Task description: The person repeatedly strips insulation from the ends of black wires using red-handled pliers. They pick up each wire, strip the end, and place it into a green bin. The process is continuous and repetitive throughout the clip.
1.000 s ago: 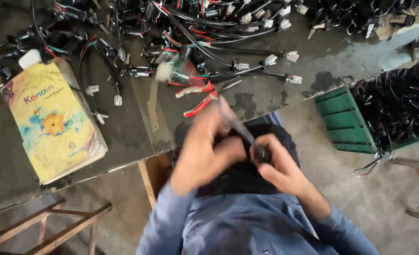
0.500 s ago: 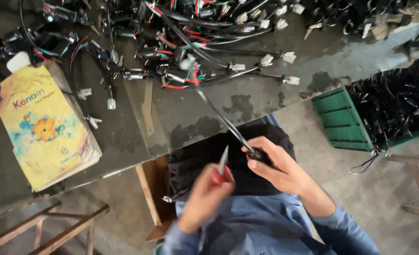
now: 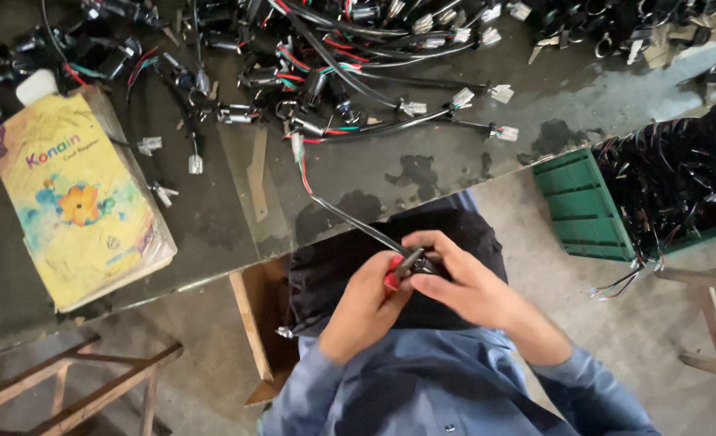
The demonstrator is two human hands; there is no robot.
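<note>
Dark, stained workbench (image 3: 455, 153) heaped with wire harnesses (image 3: 333, 64); both hands work over the lap.
Left hand (image 3: 366, 311) pinches red-handled pliers (image 3: 402, 268); right hand (image 3: 463, 278) fingers curl around a black switch part (image 3: 424, 262) between the fingertips. The taut cable (image 3: 350, 220) could tug it loose.

The small dark part (image 3: 424, 263) at the near end of the thin black cable (image 3: 358, 226) is mostly hidden between the left hand (image 3: 366, 311) and right hand (image 3: 463, 282), its shape unreadable.
</note>
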